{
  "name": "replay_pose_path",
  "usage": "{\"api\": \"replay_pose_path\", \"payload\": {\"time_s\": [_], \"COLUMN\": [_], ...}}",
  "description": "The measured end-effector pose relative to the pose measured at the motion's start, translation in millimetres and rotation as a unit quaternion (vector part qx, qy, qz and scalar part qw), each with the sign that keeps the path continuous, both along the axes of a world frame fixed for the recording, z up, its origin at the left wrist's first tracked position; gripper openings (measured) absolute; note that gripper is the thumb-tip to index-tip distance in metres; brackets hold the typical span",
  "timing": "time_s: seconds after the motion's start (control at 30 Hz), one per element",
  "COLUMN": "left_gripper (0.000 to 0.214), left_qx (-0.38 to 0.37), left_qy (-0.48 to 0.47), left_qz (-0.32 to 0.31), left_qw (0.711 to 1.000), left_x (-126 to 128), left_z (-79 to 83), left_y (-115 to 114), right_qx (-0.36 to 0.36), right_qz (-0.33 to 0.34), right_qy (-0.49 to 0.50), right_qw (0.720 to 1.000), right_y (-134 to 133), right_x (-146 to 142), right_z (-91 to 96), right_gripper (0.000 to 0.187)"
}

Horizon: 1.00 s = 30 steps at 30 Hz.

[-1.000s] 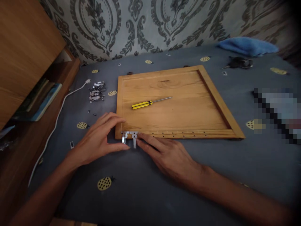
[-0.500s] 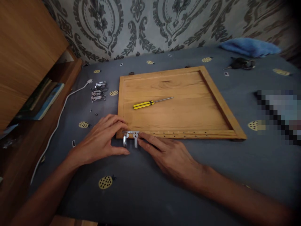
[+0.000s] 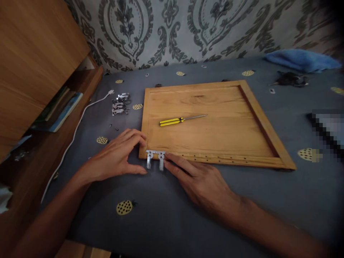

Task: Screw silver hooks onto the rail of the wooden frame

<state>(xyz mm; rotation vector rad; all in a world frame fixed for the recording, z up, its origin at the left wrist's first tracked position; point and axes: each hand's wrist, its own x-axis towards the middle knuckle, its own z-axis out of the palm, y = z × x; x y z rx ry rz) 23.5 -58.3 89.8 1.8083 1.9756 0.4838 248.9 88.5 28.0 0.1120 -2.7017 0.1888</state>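
Two small metal hook brackets, a left one (image 3: pixel 149 157) and a right one (image 3: pixel 161 157), sit side by side at the near left corner of a framed wooden panel (image 3: pixel 215 122). Their flat plates rest on the panel's edge and their curved arms hang over it. My left hand (image 3: pixel 118 154) is open around that corner, thumb apart from the fingers, holding nothing. The fingertips of my right hand (image 3: pixel 201 179) are closed on the side of the right bracket. A yellow-handled screwdriver (image 3: pixel 172 122) lies on the panel.
Left of the panel lie several more metal brackets (image 3: pixel 120 104), two small screws (image 3: pixel 113 127) and a white cable (image 3: pixel 77 122). A wooden shelf with books (image 3: pixel 57 111) borders the left. At the far right are a blue cloth (image 3: pixel 303 60) and a dark object (image 3: pixel 291 79).
The left bracket, turned askew before, now lines up beside the right one. My left fingertips have drawn off it. The view has shifted slightly, moving the scene rightward.
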Motion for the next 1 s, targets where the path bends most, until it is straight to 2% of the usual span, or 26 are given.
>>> {"api": "replay_pose_path", "payload": {"time_s": [0.47,1.0], "left_gripper": [0.050,0.045], "left_qx": [0.014,0.001], "left_qy": [0.005,-0.002], "left_qz": [-0.034,-0.028], "left_qw": [0.999,1.000], "left_x": [-1.6,-1.0], "left_z": [-4.2,-2.7], "left_y": [-2.4,-1.5], "right_qx": [0.008,0.006], "right_qz": [0.001,-0.001], "right_qy": [0.010,0.002], "right_qw": [1.000,1.000], "right_y": [1.9,0.8], "right_x": [-0.5,-0.6], "right_z": [-2.4,0.0], "right_gripper": [0.041,0.041]}}
